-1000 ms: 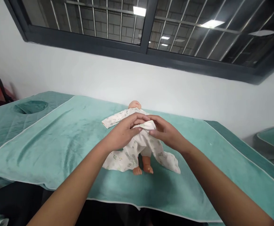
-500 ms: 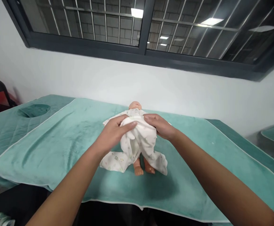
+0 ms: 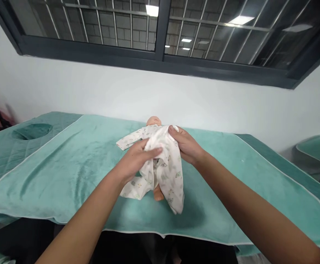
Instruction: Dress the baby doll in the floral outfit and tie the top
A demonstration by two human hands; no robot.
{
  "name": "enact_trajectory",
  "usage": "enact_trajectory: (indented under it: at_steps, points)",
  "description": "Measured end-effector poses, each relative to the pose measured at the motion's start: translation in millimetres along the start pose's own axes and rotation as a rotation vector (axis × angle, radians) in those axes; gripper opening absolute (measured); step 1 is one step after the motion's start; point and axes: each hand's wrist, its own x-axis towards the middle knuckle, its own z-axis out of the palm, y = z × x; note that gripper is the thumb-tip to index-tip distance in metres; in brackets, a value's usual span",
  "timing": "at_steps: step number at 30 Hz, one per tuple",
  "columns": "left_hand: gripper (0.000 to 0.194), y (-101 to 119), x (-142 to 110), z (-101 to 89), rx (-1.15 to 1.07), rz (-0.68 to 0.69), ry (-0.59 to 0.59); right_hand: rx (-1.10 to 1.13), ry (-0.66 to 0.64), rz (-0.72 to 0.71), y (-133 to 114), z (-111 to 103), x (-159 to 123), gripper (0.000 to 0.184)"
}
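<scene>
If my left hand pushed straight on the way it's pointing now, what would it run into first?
Your left hand would first press into the bunched white cloth it holds; beyond that, probably your right hand, though depth is hard to judge from this one view.

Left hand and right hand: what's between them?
White printed cloth, held by both the left hand and the right hand, spans the gap in the head view.
</scene>
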Motion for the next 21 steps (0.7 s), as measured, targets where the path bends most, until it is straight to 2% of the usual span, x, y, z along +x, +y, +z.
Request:
enact_trajectory:
  at_steps: [2,3,6,7,9,12,16,18,21]
  points:
    - [0.034,-2,3,1.5,-0.072,0.082,0.133,-0.003,-0.064,0.037,6,-1,-4,0.046]
    - [0.036,-3,5,2.7,-0.09,0.101,0.173,-0.034,-0.144,0.072,8,-2,-7,0.049]
    - [0.037,-5,7,7.4,-0.088,0.061,0.229,-0.225,-0.441,0.228,11,-4,-12,0.054]
    - [0.038,-6,7,8.5,-0.09,0.027,0.235,-0.273,-0.478,0.253,11,-4,-13,0.052]
    - [0.043,-8,5,8.4,-0.101,-0.062,0.202,-0.28,-0.41,0.231,11,-4,-13,0.044]
    - [0.051,-10,0,2.1,-0.097,-0.182,0.045,-0.152,-0.233,0.155,12,-3,-11,0.04]
    - [0.047,-15,-7,-7.7,-0.044,-0.249,-0.102,-0.043,-0.106,0.126,19,1,-11,0.036]
    - [0.041,-21,-8,-8.2,-0.059,-0.244,-0.084,0.007,-0.011,0.118,24,3,-12,0.033]
    - [0.041,-32,-4,-3.1,-0.174,-0.153,0.054,0.073,0.038,0.165,33,5,-16,0.035]
